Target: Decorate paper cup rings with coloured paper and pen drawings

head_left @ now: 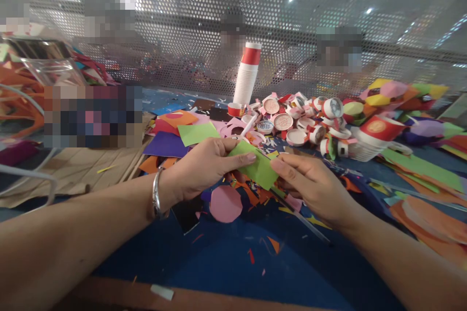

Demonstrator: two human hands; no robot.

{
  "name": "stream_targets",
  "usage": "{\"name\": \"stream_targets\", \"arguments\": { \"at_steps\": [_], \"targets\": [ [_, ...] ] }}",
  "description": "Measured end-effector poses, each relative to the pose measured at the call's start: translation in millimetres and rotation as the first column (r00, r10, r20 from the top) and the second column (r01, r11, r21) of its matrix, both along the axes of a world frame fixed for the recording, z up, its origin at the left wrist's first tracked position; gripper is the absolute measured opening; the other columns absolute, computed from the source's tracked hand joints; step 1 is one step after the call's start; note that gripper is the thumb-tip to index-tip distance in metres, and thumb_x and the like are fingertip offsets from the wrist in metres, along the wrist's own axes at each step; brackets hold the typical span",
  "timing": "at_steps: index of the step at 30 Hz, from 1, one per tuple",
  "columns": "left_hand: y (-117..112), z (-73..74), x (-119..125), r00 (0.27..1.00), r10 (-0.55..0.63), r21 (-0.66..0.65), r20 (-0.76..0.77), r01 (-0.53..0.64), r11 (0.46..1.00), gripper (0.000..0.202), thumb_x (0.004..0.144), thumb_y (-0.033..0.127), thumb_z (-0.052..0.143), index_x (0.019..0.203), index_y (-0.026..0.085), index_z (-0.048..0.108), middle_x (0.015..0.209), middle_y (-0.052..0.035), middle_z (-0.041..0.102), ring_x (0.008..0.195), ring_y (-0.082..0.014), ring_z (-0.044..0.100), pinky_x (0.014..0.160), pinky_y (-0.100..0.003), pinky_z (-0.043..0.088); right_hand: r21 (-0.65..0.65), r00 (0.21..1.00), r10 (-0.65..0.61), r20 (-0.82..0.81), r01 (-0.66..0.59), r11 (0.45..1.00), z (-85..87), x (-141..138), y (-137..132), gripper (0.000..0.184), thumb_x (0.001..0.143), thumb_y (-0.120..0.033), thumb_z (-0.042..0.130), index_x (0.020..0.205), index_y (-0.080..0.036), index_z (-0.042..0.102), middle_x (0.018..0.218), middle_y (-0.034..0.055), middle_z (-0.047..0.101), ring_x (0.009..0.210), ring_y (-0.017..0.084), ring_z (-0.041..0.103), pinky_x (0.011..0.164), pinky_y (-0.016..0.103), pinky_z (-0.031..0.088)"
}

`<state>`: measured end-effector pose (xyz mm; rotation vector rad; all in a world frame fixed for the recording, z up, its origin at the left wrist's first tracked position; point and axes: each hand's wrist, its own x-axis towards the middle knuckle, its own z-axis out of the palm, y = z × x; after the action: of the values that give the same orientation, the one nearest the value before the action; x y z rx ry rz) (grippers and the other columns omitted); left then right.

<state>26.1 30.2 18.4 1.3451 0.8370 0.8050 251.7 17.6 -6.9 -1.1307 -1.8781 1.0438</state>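
A small piece of light green paper (250,167) is held up over the table between my two hands. My left hand (204,167), with a silver bracelet at the wrist, pinches its left side, thumb on top. At the paper's right edge, my right hand (310,182) is closed with thumb and fingers on it. A thin greyish strip (310,226) slants out below my right hand; whether the hand touches it I cannot tell. Under the paper lie a pink many-sided paper piece (226,204), a black piece (188,213) and many coloured scraps.
Behind my hands stands a tall stack of paper cups (245,77), beside a heap of cut cup pieces (288,116). More stacked cups (377,136) lean at the right, near coloured sheets (430,170). Brown cardboard (80,170) lies left. A perforated metal panel (175,43) rises behind.
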Motion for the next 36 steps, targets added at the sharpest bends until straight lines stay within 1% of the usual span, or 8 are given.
{"name": "stream_targets", "arguments": {
  "at_steps": [3, 8, 14, 18, 22, 27, 32, 36],
  "targets": [
    [-0.2, 0.6, 0.6, 0.999, -0.049, 0.008, 0.016, 0.049, 0.999, 0.014, 0.088, 0.028, 0.077, 0.085, 0.015, 0.076, 0.075, 0.0013, 0.071, 0.062, -0.0058, 0.058, 0.059, -0.019, 0.043, 0.023, 1.0, 0.0, 0.017, -0.001, 1.0, 1.3, -0.3, -0.4, 0.05, 0.101, -0.058, 0.052, 0.068, -0.022, 0.042, 0.064, -0.0061, 0.03, 0.052, 0.008, 0.028, 0.044, 0.026, 0.022],
    [-2.1, 3.6, 1.0, 0.999, -0.025, 0.026, -0.029, 0.026, 0.999, 0.013, 0.091, 0.021, 0.072, 0.08, 0.013, 0.074, 0.069, 0.0028, 0.066, 0.057, -0.0049, 0.055, 0.056, -0.018, 0.042, 0.046, 0.999, 0.006, 0.033, -0.007, 0.999, 2.7, -0.8, -1.2, 0.05, 0.102, -0.056, 0.052, 0.067, -0.021, 0.043, 0.062, -0.006, 0.032, 0.051, 0.008, 0.03, 0.044, 0.026, 0.024],
    [-2.4, 5.9, 3.2, 0.998, -0.019, 0.044, -0.053, 0.021, 0.999, 0.018, 0.09, 0.019, 0.073, 0.073, 0.013, 0.07, 0.062, 0.005, 0.062, 0.052, -0.0046, 0.052, 0.052, -0.017, 0.041, 0.05, 0.999, 0.008, 0.043, -0.01, 0.999, 1.6, -2.2, -1.7, 0.051, 0.102, -0.057, 0.051, 0.067, -0.021, 0.044, 0.062, -0.0057, 0.034, 0.051, 0.008, 0.033, 0.045, 0.026, 0.027],
    [-2.4, 5.4, 3.6, 0.999, -0.016, 0.037, -0.05, 0.018, 0.999, 0.016, 0.091, 0.016, 0.071, 0.075, 0.013, 0.071, 0.064, 0.0046, 0.064, 0.054, -0.0042, 0.053, 0.053, -0.016, 0.041, 0.057, 0.999, 0.004, 0.046, -0.006, 0.998, 1.5, -1.7, -1.5, 0.051, 0.102, -0.058, 0.051, 0.067, -0.021, 0.046, 0.062, -0.0048, 0.036, 0.052, 0.009, 0.034, 0.047, 0.026, 0.028],
    [-3.6, 4.6, 3.2, 0.998, -0.036, 0.04, -0.058, 0.038, 0.998, 0.023, 0.091, 0.015, 0.071, 0.068, 0.014, 0.07, 0.057, 0.0052, 0.061, 0.052, -0.0046, 0.052, 0.053, -0.017, 0.041, 0.053, 0.999, 0.006, 0.047, -0.008, 0.999, 2.6, -2.5, -2.3, 0.049, 0.101, -0.058, 0.052, 0.069, -0.021, 0.051, 0.063, -0.0044, 0.036, 0.054, 0.01, 0.035, 0.048, 0.027, 0.028],
    [-4.4, 5.0, 3.8, 0.998, -0.026, 0.039, -0.059, 0.029, 0.999, 0.023, 0.09, 0.016, 0.072, 0.067, 0.014, 0.07, 0.057, 0.0047, 0.062, 0.051, -0.0052, 0.052, 0.053, -0.018, 0.04, 0.069, 0.998, 0.006, 0.058, -0.01, 0.998, 4.6, -3.3, -3.2, 0.048, 0.102, -0.056, 0.051, 0.071, -0.02, 0.054, 0.065, -0.0026, 0.042, 0.057, 0.011, 0.04, 0.049, 0.027, 0.032],
    [-4.5, 6.3, 4.8, 0.997, -0.027, 0.034, -0.072, 0.03, 0.999, 0.023, 0.09, 0.018, 0.072, 0.067, 0.014, 0.07, 0.055, 0.0047, 0.06, 0.051, -0.0057, 0.051, 0.054, -0.019, 0.041, 0.057, 0.999, 0.015, 0.035, -0.017, 0.998, 4.4, -3.4, -4.5, 0.049, 0.101, -0.057, 0.052, 0.068, -0.021, 0.051, 0.062, -0.0038, 0.04, 0.053, 0.01, 0.036, 0.047, 0.027, 0.028],
    [-4.3, 5.5, 3.8, 0.997, -0.038, 0.025, -0.068, 0.04, 0.999, 0.019, 0.089, 0.019, 0.072, 0.071, 0.014, 0.072, 0.059, 0.0043, 0.061, 0.052, -0.0055, 0.052, 0.053, -0.018, 0.04, 0.05, 1.0, 0.012, 0.025, -0.013, 0.999, 3.4, -3.6, -4.4, 0.048, 0.101, -0.057, 0.052, 0.071, -0.02, 0.054, 0.061, -0.0052, 0.037, 0.051, 0.009, 0.033, 0.046, 0.027, 0.026]
  ]
}}
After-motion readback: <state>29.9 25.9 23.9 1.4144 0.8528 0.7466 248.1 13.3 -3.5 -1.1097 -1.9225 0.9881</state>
